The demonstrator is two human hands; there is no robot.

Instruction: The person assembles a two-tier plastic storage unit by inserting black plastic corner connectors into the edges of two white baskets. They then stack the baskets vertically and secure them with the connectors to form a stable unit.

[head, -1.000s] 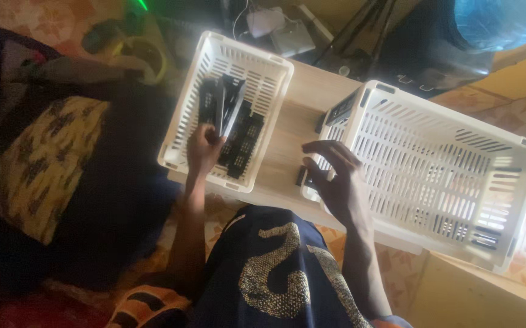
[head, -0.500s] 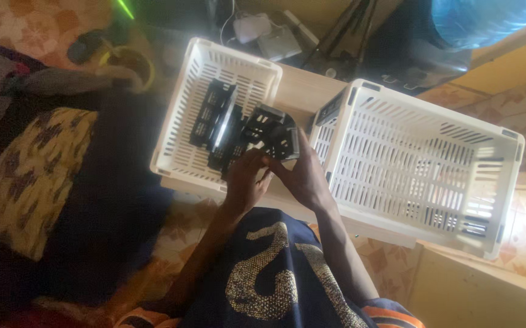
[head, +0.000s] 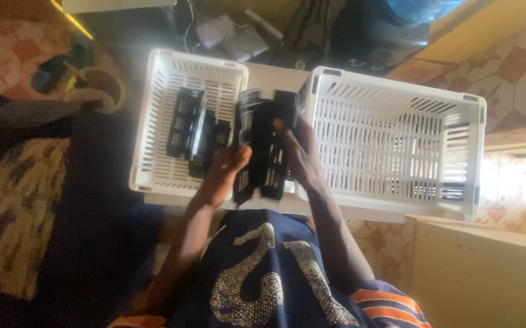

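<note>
This is looking like a room in a home. Patterned tiles (head: 518,67) are covering the floor, a soft patterned cushion (head: 8,212) is lying at the side, and a big blue water bottle (head: 424,7) is standing nearby.

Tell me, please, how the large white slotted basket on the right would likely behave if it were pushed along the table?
The right-hand basket looks nearly empty and thin-walled, so it is probably light and slides easily. Its broad flat base suggests it would not tip. Its slotted plastic sides may flex a little under a push.
</note>
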